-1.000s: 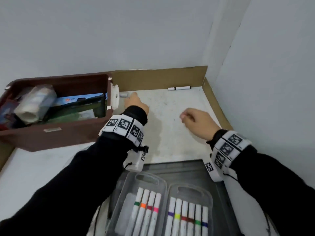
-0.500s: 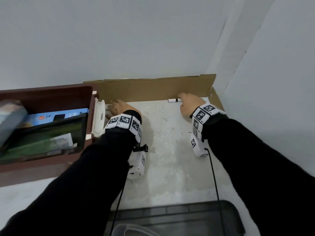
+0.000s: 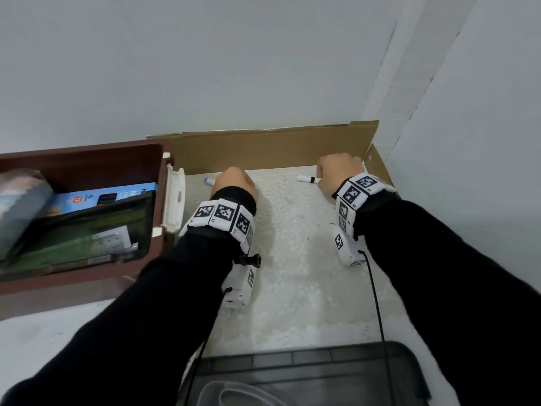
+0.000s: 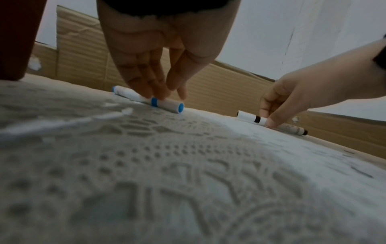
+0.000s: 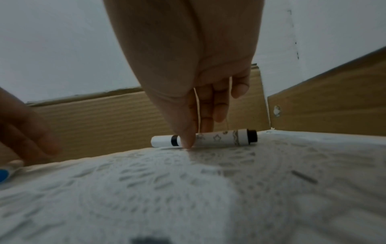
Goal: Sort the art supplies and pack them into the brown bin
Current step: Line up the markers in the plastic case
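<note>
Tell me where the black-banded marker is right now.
The black-banded marker lies on the lace cloth at the far right of the head view, beside the cardboard wall, pinched by the right hand.

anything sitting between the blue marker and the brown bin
Nothing visible does. The blue marker, pinched by the left hand, lies on the lace cloth right beside the brown bin, whose top is open.

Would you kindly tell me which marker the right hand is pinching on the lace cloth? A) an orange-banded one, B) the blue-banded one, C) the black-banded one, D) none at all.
C: the right hand pinches the black-banded marker against the cloth, while the left hand takes the blue-banded marker.
</note>
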The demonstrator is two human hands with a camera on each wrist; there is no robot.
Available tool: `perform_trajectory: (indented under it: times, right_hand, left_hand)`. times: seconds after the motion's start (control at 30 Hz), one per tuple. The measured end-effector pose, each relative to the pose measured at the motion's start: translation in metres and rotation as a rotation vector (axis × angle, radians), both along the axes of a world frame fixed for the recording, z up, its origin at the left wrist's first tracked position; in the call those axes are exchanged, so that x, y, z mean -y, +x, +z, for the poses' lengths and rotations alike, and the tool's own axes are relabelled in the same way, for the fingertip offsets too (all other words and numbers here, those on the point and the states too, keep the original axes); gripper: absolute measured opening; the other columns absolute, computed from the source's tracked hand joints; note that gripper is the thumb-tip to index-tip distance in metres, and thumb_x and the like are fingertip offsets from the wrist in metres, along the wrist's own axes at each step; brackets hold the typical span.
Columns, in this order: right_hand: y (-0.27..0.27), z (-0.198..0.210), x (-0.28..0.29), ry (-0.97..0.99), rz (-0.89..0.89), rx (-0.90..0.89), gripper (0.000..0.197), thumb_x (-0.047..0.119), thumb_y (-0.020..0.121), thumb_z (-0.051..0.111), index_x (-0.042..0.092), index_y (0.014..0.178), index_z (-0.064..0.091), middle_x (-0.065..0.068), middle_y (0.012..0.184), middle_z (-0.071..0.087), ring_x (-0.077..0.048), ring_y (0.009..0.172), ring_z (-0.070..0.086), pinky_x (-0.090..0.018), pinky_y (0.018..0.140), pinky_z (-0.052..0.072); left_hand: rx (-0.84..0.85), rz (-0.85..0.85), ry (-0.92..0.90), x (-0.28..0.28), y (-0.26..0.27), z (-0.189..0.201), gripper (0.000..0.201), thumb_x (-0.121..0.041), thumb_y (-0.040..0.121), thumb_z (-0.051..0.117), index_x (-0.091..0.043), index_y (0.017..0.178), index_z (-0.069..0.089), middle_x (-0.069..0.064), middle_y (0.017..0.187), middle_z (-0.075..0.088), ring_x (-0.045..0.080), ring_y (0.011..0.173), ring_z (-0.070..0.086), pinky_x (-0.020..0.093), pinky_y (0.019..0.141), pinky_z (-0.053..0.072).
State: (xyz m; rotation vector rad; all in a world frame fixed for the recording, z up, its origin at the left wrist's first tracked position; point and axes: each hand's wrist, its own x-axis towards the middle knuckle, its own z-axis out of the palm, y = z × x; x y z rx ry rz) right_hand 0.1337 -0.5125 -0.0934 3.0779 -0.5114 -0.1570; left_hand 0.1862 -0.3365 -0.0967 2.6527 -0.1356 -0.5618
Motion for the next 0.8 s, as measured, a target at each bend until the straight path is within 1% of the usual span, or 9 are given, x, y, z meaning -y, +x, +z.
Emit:
perform_trajectory:
  times: [0.1,0.13,0.2,0.3,0.47,0.57,0.63,0.73,0.8]
  right_hand:
    - [-0.007,0.006,-0.001,0.05,-0.035,0.011,0.018,0.01,0.088,0.051,0.015,0.103,0.06,-0.005,0.101,0.062,-0.023,0.086,0.049,-0.033,0.083,0.034]
    - [-0.01,0.009,-0.001,0.067,-0.042,0.015,0.018,0.01,0.088,0.051,0.015,0.104,0.06,-0.005,0.101,0.062,-0.023,0.085,0.049,-0.032,0.082,0.035]
    - [-0.015,0.015,0.0,0.095,-0.046,0.023,0.019,0.008,0.088,0.051,0.014,0.104,0.059,-0.006,0.102,0.062,-0.023,0.088,0.053,-0.032,0.082,0.038]
    - [-0.025,0.022,0.001,0.13,-0.037,0.055,0.019,0.007,0.087,0.05,0.012,0.103,0.059,-0.007,0.102,0.062,-0.025,0.093,0.057,-0.034,0.083,0.042]
    - [-0.048,0.033,-0.001,0.244,-0.086,0.068,0.017,0.009,0.089,0.05,0.008,0.102,0.06,-0.009,0.103,0.062,-0.026,0.094,0.058,-0.032,0.076,0.046]
    - [-0.067,0.046,-0.005,0.32,-0.106,0.03,0.018,0.012,0.089,0.052,0.005,0.104,0.061,-0.012,0.108,0.062,-0.027,0.096,0.06,-0.035,0.082,0.05]
    - [-0.085,0.056,-0.01,0.381,-0.11,0.018,0.023,0.01,0.089,0.051,0.006,0.111,0.056,-0.012,0.11,0.061,-0.025,0.095,0.058,-0.035,0.078,0.049]
    - [-0.119,0.071,-0.024,0.585,-0.129,0.016,0.048,0.007,0.087,0.049,0.014,0.132,0.036,-0.009,0.092,0.064,-0.018,0.074,0.06,-0.028,0.062,0.048]
    - [-0.142,0.08,-0.036,0.69,-0.133,0.037,0.055,0.006,0.085,0.049,0.019,0.136,0.031,-0.007,0.077,0.066,-0.016,0.063,0.063,-0.025,0.06,0.053]
  left_hand:
    - [0.004,-0.077,0.134,0.001,-0.003,0.002,0.034,-0.005,0.09,0.048,-0.012,0.121,0.058,0.021,0.14,0.036,0.039,0.137,0.019,0.046,0.107,0.033]
    - [0.005,-0.099,0.172,0.002,-0.003,0.003,0.034,-0.006,0.091,0.048,-0.011,0.123,0.056,0.02,0.14,0.037,0.037,0.137,0.02,0.045,0.107,0.033]
    - [0.014,-0.121,0.185,0.003,-0.001,0.003,0.031,-0.004,0.091,0.047,-0.006,0.121,0.057,0.018,0.132,0.048,0.034,0.129,0.036,0.044,0.107,0.033]
    - [0.054,-0.119,0.136,0.005,-0.005,0.007,0.027,-0.002,0.09,0.048,-0.001,0.114,0.061,0.016,0.117,0.061,0.031,0.11,0.054,0.038,0.097,0.043]
    - [0.143,-0.144,0.07,0.007,-0.02,0.016,0.02,-0.008,0.088,0.058,-0.005,0.106,0.065,0.013,0.099,0.065,0.026,0.082,0.055,0.031,0.075,0.045]
    - [0.18,-0.142,-0.023,0.003,-0.035,0.033,0.018,-0.015,0.087,0.06,-0.009,0.102,0.067,0.012,0.099,0.067,0.026,0.085,0.059,0.03,0.073,0.045]
    - [0.176,-0.136,-0.102,-0.004,-0.05,0.047,0.022,-0.018,0.085,0.063,-0.012,0.106,0.065,0.009,0.102,0.067,0.024,0.086,0.06,0.029,0.073,0.045]
    - [0.135,-0.158,-0.236,-0.021,-0.082,0.065,0.033,-0.021,0.082,0.067,-0.019,0.114,0.058,0.007,0.109,0.064,0.022,0.084,0.062,0.031,0.078,0.052]
    - [0.138,-0.179,-0.311,-0.038,-0.109,0.074,0.035,-0.02,0.083,0.066,-0.023,0.116,0.055,0.004,0.103,0.065,0.021,0.08,0.064,0.031,0.072,0.053]
